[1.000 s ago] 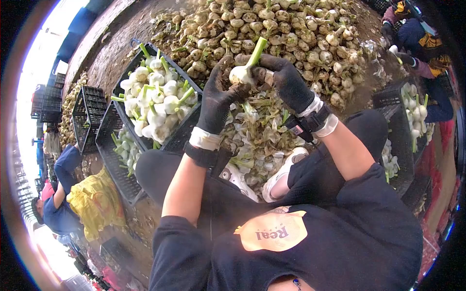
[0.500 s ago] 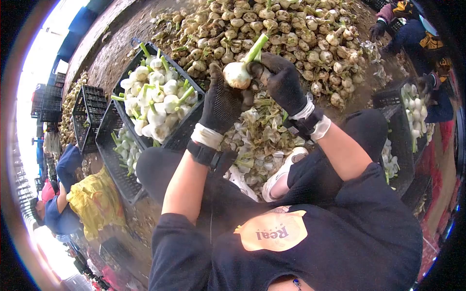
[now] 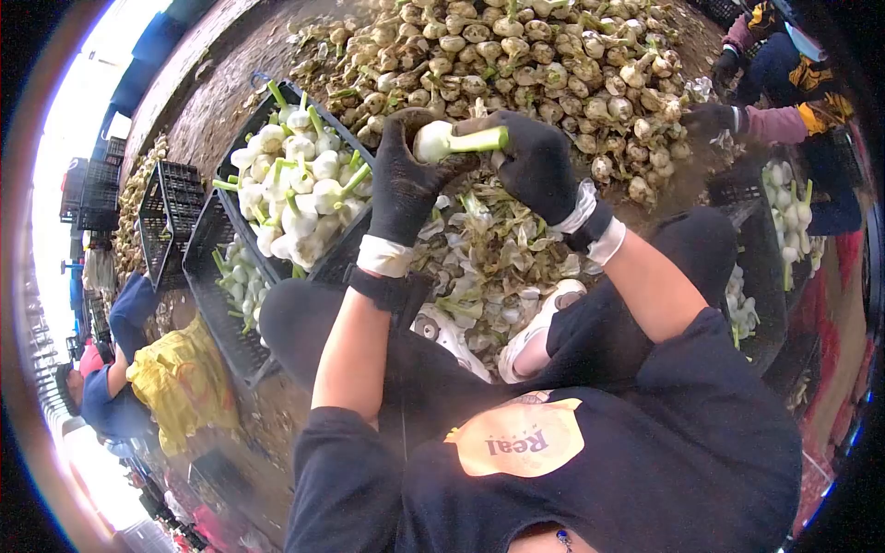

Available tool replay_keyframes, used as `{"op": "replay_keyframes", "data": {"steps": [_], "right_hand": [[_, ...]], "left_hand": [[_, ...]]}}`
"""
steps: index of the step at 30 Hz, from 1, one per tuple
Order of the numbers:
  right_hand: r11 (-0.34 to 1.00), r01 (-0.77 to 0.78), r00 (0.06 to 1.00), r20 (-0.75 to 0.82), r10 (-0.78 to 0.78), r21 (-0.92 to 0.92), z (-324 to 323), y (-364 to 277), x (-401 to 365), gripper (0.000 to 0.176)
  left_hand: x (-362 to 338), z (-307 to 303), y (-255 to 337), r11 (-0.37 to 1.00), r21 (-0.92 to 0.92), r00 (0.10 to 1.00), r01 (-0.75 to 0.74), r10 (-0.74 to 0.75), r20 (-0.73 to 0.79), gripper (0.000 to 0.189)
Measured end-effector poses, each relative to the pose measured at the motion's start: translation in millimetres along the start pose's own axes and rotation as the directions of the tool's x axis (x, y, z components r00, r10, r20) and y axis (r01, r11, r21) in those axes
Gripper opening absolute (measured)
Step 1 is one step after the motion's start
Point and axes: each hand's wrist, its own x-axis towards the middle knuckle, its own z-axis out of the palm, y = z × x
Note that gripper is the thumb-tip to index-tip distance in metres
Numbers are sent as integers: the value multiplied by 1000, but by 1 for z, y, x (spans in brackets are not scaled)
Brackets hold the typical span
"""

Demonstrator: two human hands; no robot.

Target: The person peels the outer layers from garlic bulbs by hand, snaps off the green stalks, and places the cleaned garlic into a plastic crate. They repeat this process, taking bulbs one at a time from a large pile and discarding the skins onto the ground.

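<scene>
In the head view my left hand (image 3: 406,180), in a dark glove, is wrapped around a garlic bulb (image 3: 430,143) with white skin. Its thick green stem points right, toward my right hand (image 3: 537,166). That hand, gloved too, has its fingers curled beside the stem's end; whatever they grip is hidden. Below both hands lies a heap of loose papery garlic skins (image 3: 498,244). Just left of my left hand, a black crate (image 3: 353,241) is heaped with clean white garlic bulbs (image 3: 300,189).
A large pile of unpeeled garlic (image 3: 516,64) spreads ahead. Another crate (image 3: 207,253) with garlic stands at lower left, and empty crates (image 3: 171,217) behind it. At right, a co-worker's gloved hand (image 3: 710,122) reaches toward the pile near more garlic (image 3: 788,207). A yellow sack (image 3: 184,382) lies left.
The garlic bulb has turned from stem-up to stem pointing right and now sits deeper in my left hand. My right hand has shifted slightly down. The co-worker's arm at right has reached inward.
</scene>
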Motion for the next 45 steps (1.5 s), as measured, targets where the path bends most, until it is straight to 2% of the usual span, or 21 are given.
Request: {"op": "replay_keyframes", "data": {"steps": [5,7,9,11,14,17,19,21,24,27,29,31,32,33,34,35,37,39,40,41,45], "right_hand": [[999,51,998,34,-51,13,-12,-4,8,38],[993,104,995,3,-104,59,-15,-3,12,31],[998,49,999,5,-49,48,-4,14,11,24],[985,166,986,14,-166,37,-10,20,14,18],[996,-85,996,-4,86,36,-13,8,13,18],[990,-127,992,-18,127,-58,-11,17,12,18],[989,-130,991,-38,127,-75,-16,15,13,19],[987,-131,991,-53,126,-91,-19,15,11,19],[975,7,938,340,70,-220,-11,23,6,21],[947,-70,832,505,229,-315,-16,21,4,22],[953,-144,843,472,258,-265,-21,13,6,26],[992,-56,964,252,84,-115,-27,7,13,27],[992,-52,962,261,80,-113,-27,4,17,27],[995,60,990,124,-69,80,-30,-9,26,31],[949,192,981,-43,-187,250,-31,-17,29,35],[950,189,982,-43,-184,247,-31,-18,27,35],[980,189,981,60,-186,-55,-34,-28,23,36],[980,176,981,93,-167,-94,-36,-35,20,28],[961,212,972,137,-189,-176,-35,-36,20,24],[934,249,961,182,-207,-256,-33,-36,19,21],[942,271,960,132,-248,-199,-25,-27,16,17]], "left_hand": [[2,-2,2,991,-9,989,-135,136,57,56],[1,-7,0,992,-92,978,87,-67,199,59],[1,-9,-7,994,-108,967,8,20,254,63],[-6,-12,3,947,-305,919,96,33,393,66],[-8,-19,2,954,-289,923,84,35,382,65],[-8,-26,12,975,-208,923,-75,147,356,65],[-11,-27,13,830,-486,921,273,-79,382,66],[-9,-26,-4,836,-495,922,238,-34,385,67],[-7,-26,-6,923,-349,929,164,-26,369,72],[-9,-26,-2,814,-510,924,279,-83,373,78],[-11,-28,0,735,-585,915,343,-122,384,82],[-11,-30,4,695,-617,910,369,-135,392,86],[-7,-28,3,704,-613,910,359,-118,397,87],[-6,-24,2,701,-615,911,361,-124,394,87],[-6,-20,2,778,-583,948,235,-49,316,89],[-4,-16,2,838,-535,969,102,37,244,91],[-2,-10,-2,838,-537,959,99,63,276,90],[-4,-8,-5,841,-534,942,88,105,320,89],[-6,-7,-1,897,-427,943,111,41,331,90],[-6,-4,-6,968,-248,949,-40,115,294,89],[-5,0,-11,976,-209,942,-66,130,310,75]]}}
